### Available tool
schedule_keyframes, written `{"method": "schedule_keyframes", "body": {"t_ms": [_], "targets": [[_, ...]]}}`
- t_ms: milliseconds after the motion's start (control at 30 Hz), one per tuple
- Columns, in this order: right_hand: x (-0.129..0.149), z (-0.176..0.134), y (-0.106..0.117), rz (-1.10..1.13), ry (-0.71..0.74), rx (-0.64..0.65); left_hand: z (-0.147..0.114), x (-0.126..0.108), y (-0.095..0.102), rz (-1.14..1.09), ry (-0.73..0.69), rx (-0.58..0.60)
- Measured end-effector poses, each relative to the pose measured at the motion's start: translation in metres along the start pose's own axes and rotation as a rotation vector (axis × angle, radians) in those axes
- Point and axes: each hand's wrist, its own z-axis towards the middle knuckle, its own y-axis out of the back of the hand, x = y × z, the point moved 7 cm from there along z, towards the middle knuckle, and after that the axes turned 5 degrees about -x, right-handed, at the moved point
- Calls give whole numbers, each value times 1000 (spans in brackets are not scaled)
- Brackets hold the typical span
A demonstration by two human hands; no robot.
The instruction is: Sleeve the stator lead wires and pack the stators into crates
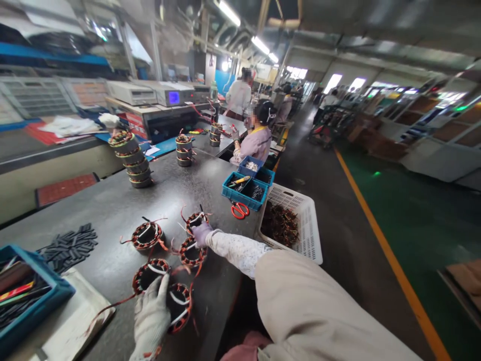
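Observation:
Several wire-wound stator cores with copper windings and white strips stand on the dark table (pixel 112 210). My left hand (pixel 152 313), in a white glove, lies at the near edge of one stator core (pixel 140 276); its thumb is stretched apart from the fingers. To its right is another stator core (pixel 184 296). My right hand (pixel 202 234), in a pale purple glove, has its fingers closed on the rim of the farthest stator core (pixel 194 218) of this group. Just below that hand sits one more stator core (pixel 199 256), and left of it another (pixel 145 245).
Black tubes (pixel 73 245) lie beside a blue bin (pixel 56 296) at left. Stacked stators (pixel 137 168) stand farther back. Red scissors (pixel 239 210), blue trays (pixel 229 190) and a white basket (pixel 310 225) are at right. A co-worker (pixel 257 140) sits beyond.

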Motion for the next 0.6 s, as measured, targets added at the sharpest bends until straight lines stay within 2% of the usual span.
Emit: {"method": "schedule_keyframes", "body": {"t_ms": [133, 267, 367, 467, 600], "targets": [[5, -43, -18, -5, -23, 58, -7, 12, 4, -16, -64, 15], [13, -60, -34, -5, -68, 91, -31, 17, 6, -25, -57, 21], [16, -59, -41, -19, -128, 94, -72, 0, -4, -56, -125, -20], [14, -55, -46, -20, -201, 146, -103, -27, -20, -17, -170, 6], [12, -52, -45, -13, -184, 185, -101, -30, -30, 53, -61, 45]]}}
